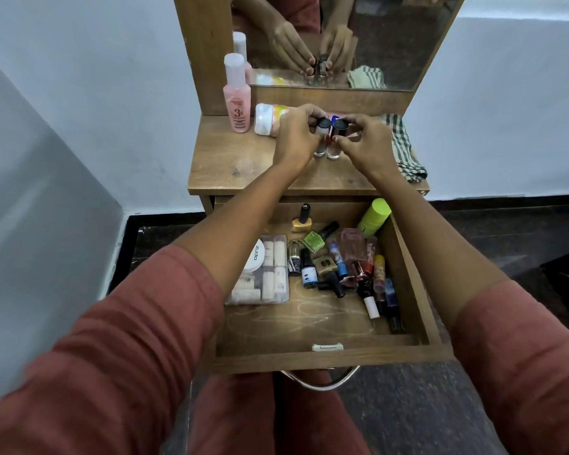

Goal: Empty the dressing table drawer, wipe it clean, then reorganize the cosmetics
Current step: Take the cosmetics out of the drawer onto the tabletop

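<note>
The wooden drawer (329,356) stands pulled open below the dressing table top (230,159). In it lie several nail polish bottles (301,220), a green tube (373,213), a clear box of small tubes (270,274) and a white jar (255,256). Over the table top my left hand (296,136) pinches a small clear bottle with a black cap (321,137). My right hand (365,141) pinches a second such bottle (337,139) right beside it. Both bottles stand upright, bases at the wood.
A pink bottle (238,100) stands at the back left of the top, a white jar (268,119) lies on its side beside it. A checked cloth (403,147) lies at the right. A mirror (342,41) rises behind. Dusty smears mark the drawer's front floor.
</note>
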Tool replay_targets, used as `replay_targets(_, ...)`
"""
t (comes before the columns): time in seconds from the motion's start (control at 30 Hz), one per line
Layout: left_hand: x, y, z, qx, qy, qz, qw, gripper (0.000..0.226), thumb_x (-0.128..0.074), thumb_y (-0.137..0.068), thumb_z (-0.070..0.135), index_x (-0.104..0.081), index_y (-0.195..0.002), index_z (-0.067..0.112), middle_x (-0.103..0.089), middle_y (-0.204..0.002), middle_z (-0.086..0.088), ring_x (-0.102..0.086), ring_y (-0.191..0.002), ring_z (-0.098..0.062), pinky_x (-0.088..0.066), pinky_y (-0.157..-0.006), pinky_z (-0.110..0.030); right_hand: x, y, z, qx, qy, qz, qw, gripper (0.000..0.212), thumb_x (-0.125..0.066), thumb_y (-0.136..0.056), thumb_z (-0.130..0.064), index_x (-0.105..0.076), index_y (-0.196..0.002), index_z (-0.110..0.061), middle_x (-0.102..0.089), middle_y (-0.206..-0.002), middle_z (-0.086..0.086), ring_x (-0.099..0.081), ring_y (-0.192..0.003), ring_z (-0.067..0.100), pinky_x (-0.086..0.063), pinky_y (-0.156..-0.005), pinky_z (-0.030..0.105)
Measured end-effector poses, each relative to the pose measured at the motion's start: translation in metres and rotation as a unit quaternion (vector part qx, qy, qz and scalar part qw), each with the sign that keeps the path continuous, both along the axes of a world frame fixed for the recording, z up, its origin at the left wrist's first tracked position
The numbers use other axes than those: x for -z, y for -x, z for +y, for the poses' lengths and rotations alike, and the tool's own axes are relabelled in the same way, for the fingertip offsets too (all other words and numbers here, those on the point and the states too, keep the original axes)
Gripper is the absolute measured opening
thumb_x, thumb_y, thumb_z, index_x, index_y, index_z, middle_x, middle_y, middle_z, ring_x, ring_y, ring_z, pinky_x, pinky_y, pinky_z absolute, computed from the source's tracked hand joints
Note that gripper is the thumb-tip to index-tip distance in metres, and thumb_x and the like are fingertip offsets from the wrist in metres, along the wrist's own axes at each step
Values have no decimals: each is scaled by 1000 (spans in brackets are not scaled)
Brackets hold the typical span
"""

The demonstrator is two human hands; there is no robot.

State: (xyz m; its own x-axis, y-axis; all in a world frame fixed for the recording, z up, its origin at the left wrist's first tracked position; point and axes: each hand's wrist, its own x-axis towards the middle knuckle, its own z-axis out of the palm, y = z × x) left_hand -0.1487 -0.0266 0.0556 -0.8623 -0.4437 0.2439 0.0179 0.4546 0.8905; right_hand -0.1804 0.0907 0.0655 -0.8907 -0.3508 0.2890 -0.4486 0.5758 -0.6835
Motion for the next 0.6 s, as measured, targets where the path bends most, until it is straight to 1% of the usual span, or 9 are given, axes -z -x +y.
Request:
replay_targets(0.07,1,2,-1,3,2,-2,1000,21,-65,-77,-5,-64,-97,2,-65,-89,-3,-56,-73,-3,-47,-62,-6,4,3,-1,-2,5,-4,1000,38,-63,-81,-7,-58,-118,-1,-66,-112,14,-62,-94,20,-43,-74,15)
replay_targets(0.1,1,3,-1,5,0,-2,1000,21,-64,-78,-5,-64,-98,2,-63,-87,-1,-55,-70,0,-47,-61,-4,4,3,-2,-2,8,-5,1000,38,-63,-81,-7,-58,-118,-1,-66,-112,14,-62,-94,21,-44,-75,16)
replay_targets(0.17,1,4,-3,9,-3,-1,1000,21,-64,-78,-5,-64,-98,2,-63,-87,-1,-55,-69,1,-46,-60,-3,6,4,-3,-4,15,-4,1000,38,-64,-81,-6,-58,-118,-2,-66,-112,14,-61,-93,19,-44,-75,16)
replay_targets(0.23,2,3,-3,9,-3,0,1000,23,-64,-78,-6,-63,-99,3,-64,-89,-1,-57,-75,-3,-48,-62,-5,7,4,-3,-4,15,-3,1000,39,-65,-79,-5,-58,-118,-2,-66,-111,13,-60,-92,17,-43,-74,14)
replay_targets(0.3,4,0,-3,10,-9,2,1000,26,-63,-77,-8,-62,-102,2,-62,-89,-1,-58,-76,-4,-49,-62,-6,8,4,-3,-2,16,-5,1000,41,-66,-78,-4,-58,-118,-2,-66,-112,13,-60,-92,15,-43,-74,14)
replay_targets(0.4,5,-5,-3,9,-17,2,1000,30,-61,-76,-12,-61,-103,-1,-59,-87,-2,-54,-68,1,-49,-60,-5,9,4,-3,0,12,-11,1000,44,-68,-77,-3,-57,-119,-3,-65,-114,12,-61,-92,16,-44,-75,15)
replay_targets(0.5,6,-8,-4,-11,-11,-6,1000,29,-57,-79,-13,-61,-105,0,-55,-84,-2,-49,-64,0,-47,-59,-4,8,2,-2,5,16,-10,1000,49,-70,-76,-4,-55,-122,-3,-65,-114,13,-58,-87,12,-48,-78,17)
replay_targets(0.53,6,-10,-5,-17,-9,-9,1000,29,-55,-80,-13,-60,-105,-1,-54,-80,0,-49,-64,0,-47,-59,-4,9,1,-1,11,18,-7,1000,50,-70,-75,-4,-54,-123,-2,-64,-113,14,-55,-86,12,-48,-79,17)
replay_targets(0.6,6,-16,-6,-27,-4,-11,1000,26,-53,-81,-13,-60,-103,0,-52,-74,3,-48,-63,0,-47,-59,-6,9,-2,2,23,20,2,1000,52,-71,-76,-6,-52,-125,-1,-62,-113,16,-52,-88,12,-43,-75,12)
